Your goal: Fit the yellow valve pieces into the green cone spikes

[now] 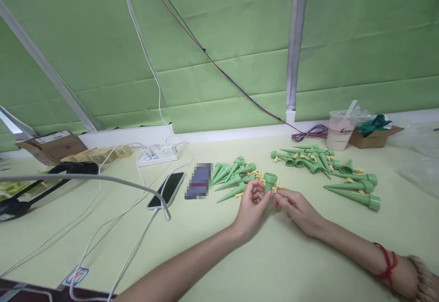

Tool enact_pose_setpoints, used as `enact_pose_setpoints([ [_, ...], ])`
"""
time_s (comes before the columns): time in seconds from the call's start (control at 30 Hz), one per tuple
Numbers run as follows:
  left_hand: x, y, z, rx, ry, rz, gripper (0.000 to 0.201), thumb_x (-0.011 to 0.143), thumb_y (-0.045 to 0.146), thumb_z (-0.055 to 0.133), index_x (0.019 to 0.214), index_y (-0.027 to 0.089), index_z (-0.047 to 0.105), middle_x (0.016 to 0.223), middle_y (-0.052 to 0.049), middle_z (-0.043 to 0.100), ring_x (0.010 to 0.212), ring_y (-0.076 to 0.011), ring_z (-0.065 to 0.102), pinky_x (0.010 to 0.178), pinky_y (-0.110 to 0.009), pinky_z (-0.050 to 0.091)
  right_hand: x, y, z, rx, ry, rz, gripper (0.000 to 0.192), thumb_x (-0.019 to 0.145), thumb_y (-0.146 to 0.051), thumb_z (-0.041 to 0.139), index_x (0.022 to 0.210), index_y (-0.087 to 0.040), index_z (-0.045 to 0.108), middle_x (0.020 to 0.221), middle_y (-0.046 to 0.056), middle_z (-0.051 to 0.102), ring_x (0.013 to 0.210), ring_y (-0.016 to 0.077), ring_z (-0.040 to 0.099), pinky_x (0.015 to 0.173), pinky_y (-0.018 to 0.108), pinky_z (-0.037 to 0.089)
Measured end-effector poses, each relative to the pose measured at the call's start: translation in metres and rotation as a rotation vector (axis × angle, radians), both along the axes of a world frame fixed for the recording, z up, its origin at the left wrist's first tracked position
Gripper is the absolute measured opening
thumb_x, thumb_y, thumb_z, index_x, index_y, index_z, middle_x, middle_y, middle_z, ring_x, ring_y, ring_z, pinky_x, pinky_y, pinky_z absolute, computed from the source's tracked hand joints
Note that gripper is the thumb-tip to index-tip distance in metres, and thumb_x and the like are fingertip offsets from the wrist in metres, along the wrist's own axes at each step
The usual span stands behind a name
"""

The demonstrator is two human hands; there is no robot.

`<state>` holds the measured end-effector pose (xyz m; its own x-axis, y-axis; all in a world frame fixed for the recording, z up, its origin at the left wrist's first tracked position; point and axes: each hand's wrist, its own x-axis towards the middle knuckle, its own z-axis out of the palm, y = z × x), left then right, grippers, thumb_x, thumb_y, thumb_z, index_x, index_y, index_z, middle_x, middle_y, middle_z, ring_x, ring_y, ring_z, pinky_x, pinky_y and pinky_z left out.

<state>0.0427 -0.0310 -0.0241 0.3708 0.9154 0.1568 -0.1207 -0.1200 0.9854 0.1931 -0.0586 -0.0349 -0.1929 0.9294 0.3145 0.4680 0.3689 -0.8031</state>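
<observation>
A green plastic watering spike (270,179) stands cup end up between my hands, with its lower part hidden by fingers. My left hand (253,205) closes around it from the left, thumb against its side. From the other side my right hand (297,208) meets it in a pinch; what its fingertips hold is hidden. A small yellow valve (280,186) shows just above the right fingers. Left of my hands lie several green spikes (236,178) and a heap of small yellow valves (255,174). More green spikes with yellow valves (317,159) lie to the right.
A phone (167,190) with a cable and a blurred dark item (199,181) lie to the left. Behind are a power strip (161,154), wooden blocks (103,154) and a carton (55,147). A drink cup (340,130) and small box (370,137) stand back right.
</observation>
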Motion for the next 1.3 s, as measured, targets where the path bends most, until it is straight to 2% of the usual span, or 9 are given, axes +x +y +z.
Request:
enact_pose_setpoints([
  [0.23,0.0,0.003,-0.005,0.048,-0.011,-0.067,0.027,0.077,0.035,0.059,0.095,0.022,0.043,0.08,0.002,0.046,0.065,-0.0068,0.047,0.058,-0.019,0.04,-0.007,0.007,-0.004,-0.262,0.448,-0.096,0.047,0.082,-0.062,0.036,0.063,-0.019,0.042,0.052,-0.005,0.041,0.042,0.009,0.041,0.037,0.021,0.029],
  [0.4,0.0,0.004,-0.005,-0.04,-0.061,-0.103,0.057,0.076,0.04,0.06,0.125,0.029,0.033,0.083,0.003,0.044,0.053,-0.0051,0.047,0.053,-0.022,0.044,-0.007,0.01,-0.002,-0.364,0.661,-0.033,0.049,0.076,-0.064,0.045,0.059,-0.019,0.037,0.051,-0.008,0.031,0.038,0.0058,0.036,0.036,0.019,0.023],
  [0.5,0.001,0.006,-0.007,-0.054,-0.042,-0.097,0.06,0.074,0.044,0.061,0.126,0.026,0.037,0.087,0.001,0.046,0.05,-0.0047,0.047,0.05,-0.023,0.043,-0.006,0.01,0.002,-0.437,0.723,-0.02,0.049,0.074,-0.064,0.048,0.059,-0.018,0.039,0.049,-0.008,0.03,0.038,0.0058,0.036,0.038,0.019,0.024],
  [0.63,0.002,0.007,-0.006,0.018,0.036,-0.091,0.035,0.076,0.043,0.058,0.1,0.017,0.054,0.08,0.0,0.047,0.055,-0.0065,0.048,0.053,-0.022,0.042,-0.004,0.01,0.005,-0.455,0.755,-0.04,0.045,0.073,-0.06,0.054,0.06,-0.017,0.045,0.051,-0.007,0.037,0.045,0.0065,0.036,0.045,0.02,0.028],
  [0.7,0.001,0.006,-0.003,0.06,0.053,-0.127,0.028,0.078,0.043,0.055,0.085,0.016,0.055,0.076,0.001,0.046,0.056,-0.0072,0.047,0.053,-0.022,0.041,-0.004,0.009,0.006,-0.444,0.769,-0.023,0.045,0.072,-0.058,0.056,0.059,-0.017,0.045,0.052,-0.006,0.038,0.048,0.0072,0.036,0.049,0.021,0.03],
  [0.8,0.0,0.005,0.0,0.051,0.033,-0.162,0.028,0.081,0.043,0.052,0.077,0.016,0.05,0.069,0.003,0.041,0.053,-0.006,0.043,0.05,-0.02,0.037,-0.003,0.009,0.007,-0.454,0.792,0.046,0.045,0.073,-0.055,0.058,0.055,-0.017,0.042,0.051,-0.006,0.036,0.05,0.0076,0.034,0.053,0.022,0.029],
  [0.9,-0.001,0.005,-0.001,-0.008,0.005,-0.177,0.029,0.082,0.045,0.051,0.08,0.017,0.046,0.06,0.006,0.035,0.049,-0.005,0.035,0.048,-0.019,0.029,-0.004,0.009,0.007,-0.443,0.79,0.087,0.044,0.074,-0.055,0.057,0.055,-0.017,0.045,0.051,-0.005,0.039,0.053,0.0081,0.034,0.056,0.022,0.029],
  [1.1,-0.001,0.009,-0.006,-0.126,-0.067,-0.197,0.042,0.075,0.052,0.056,0.096,0.018,0.048,0.056,0.008,0.025,0.048,-0.0061,0.024,0.045,-0.019,0.023,-0.001,0.011,0.007,-0.411,0.736,0.03,0.041,0.073,-0.054,0.059,0.061,-0.014,0.06,0.054,-0.003,0.049,0.054,0.0085,0.038,0.058,0.023,0.03],
  [1.3,-0.004,0.01,-0.007,-0.078,-0.034,-0.177,0.045,0.079,0.051,0.051,0.106,0.015,0.05,0.054,0.009,0.023,0.048,-0.0064,0.021,0.045,-0.02,0.022,0.003,0.013,0.005,-0.309,0.59,0.034,0.039,0.073,-0.051,0.061,0.066,-0.013,0.068,0.052,-0.001,0.051,0.053,0.0093,0.043,0.057,0.024,0.033],
])
